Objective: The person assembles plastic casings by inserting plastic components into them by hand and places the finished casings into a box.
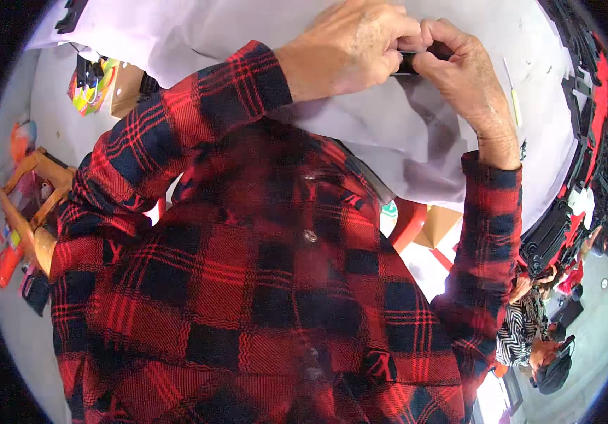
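Observation:
My left hand [357,49] and my right hand [463,74] meet above a white cloth-covered table [247,28], near its far side. Both are closed, with thumbs and fingertips pinched around a small black piece [406,63]. Only a sliver of that piece shows between my fingers, so its kind is hidden. To the right of my right wrist, a slim tool with a pale yellow-green handle [516,106] lies on the cloth.
Along the right edge lie many black parts [548,237], with red material [603,85] among them. A person in a patterned top [519,332] sits at lower right. At left are a cardboard box [127,90] and a wooden stool [32,212]. A black part [71,15] lies upper left.

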`<state>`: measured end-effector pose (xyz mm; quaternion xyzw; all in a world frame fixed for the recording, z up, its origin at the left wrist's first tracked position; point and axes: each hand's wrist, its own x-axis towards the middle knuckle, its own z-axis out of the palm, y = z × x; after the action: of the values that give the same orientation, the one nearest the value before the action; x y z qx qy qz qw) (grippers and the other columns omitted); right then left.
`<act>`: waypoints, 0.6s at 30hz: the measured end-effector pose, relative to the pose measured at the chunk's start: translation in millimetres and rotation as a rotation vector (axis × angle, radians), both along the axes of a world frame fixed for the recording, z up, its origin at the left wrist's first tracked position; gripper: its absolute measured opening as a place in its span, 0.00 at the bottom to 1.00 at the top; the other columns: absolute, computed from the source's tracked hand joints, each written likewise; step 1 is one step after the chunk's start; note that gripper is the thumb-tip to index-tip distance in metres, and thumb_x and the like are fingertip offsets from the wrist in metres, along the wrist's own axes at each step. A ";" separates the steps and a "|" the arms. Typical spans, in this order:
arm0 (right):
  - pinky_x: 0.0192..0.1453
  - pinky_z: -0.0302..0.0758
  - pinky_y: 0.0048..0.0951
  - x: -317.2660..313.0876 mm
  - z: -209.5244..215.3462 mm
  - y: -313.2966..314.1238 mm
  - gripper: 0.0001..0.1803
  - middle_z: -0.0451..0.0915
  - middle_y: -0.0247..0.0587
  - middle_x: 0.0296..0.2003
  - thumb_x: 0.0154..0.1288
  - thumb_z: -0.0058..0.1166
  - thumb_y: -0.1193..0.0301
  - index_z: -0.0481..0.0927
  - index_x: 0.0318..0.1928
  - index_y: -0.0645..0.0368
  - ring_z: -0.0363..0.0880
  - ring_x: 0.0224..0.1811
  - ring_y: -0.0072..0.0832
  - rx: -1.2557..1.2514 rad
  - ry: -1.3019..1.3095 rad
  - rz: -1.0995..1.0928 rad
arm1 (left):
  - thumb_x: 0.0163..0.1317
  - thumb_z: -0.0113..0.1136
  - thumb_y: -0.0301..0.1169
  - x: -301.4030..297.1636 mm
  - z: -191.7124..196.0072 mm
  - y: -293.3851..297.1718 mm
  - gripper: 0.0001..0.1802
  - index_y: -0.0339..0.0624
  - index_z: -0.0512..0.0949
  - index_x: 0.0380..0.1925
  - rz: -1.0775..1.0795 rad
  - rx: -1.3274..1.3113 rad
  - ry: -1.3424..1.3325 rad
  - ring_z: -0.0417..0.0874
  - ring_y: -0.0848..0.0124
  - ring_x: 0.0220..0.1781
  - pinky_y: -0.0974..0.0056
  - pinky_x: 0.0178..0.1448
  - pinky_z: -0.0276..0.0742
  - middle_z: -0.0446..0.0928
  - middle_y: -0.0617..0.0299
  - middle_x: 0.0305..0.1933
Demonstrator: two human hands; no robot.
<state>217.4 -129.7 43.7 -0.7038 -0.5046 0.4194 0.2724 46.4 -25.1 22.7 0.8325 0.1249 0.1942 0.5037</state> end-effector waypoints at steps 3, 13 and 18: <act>0.38 0.65 0.17 -1.6 -1.4 0.9 0.04 0.71 0.21 0.30 0.58 0.52 0.79 0.77 0.35 0.59 0.66 0.34 0.11 -0.008 0.051 -0.010 | 0.52 0.53 0.21 -0.2 4.1 -1.9 0.09 0.35 0.76 0.35 -0.009 -0.052 0.016 0.77 0.45 0.39 0.50 0.41 0.72 0.75 0.46 0.35; 0.38 0.71 0.26 -6.7 -1.3 3.3 0.07 0.74 0.33 0.29 0.54 0.56 0.74 0.78 0.35 0.62 0.72 0.32 0.23 0.089 -0.292 0.056 | 0.49 0.58 0.19 3.1 -10.4 -8.6 0.12 0.35 0.74 0.36 0.057 0.107 -0.027 0.74 0.58 0.30 0.57 0.37 0.71 0.68 0.55 0.27; 0.39 0.71 0.36 -6.8 -0.4 1.1 0.10 0.74 0.42 0.29 0.51 0.57 0.70 0.78 0.34 0.60 0.74 0.33 0.38 0.158 -0.401 0.065 | 0.49 0.55 0.17 7.9 -10.9 -6.7 0.12 0.36 0.74 0.36 0.026 0.118 0.007 0.74 0.58 0.30 0.57 0.37 0.71 0.68 0.55 0.28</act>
<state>210.6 -128.6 43.3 -0.7330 -0.6024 0.2386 0.2071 54.2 -31.8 11.8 0.8598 0.1256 0.2049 0.4506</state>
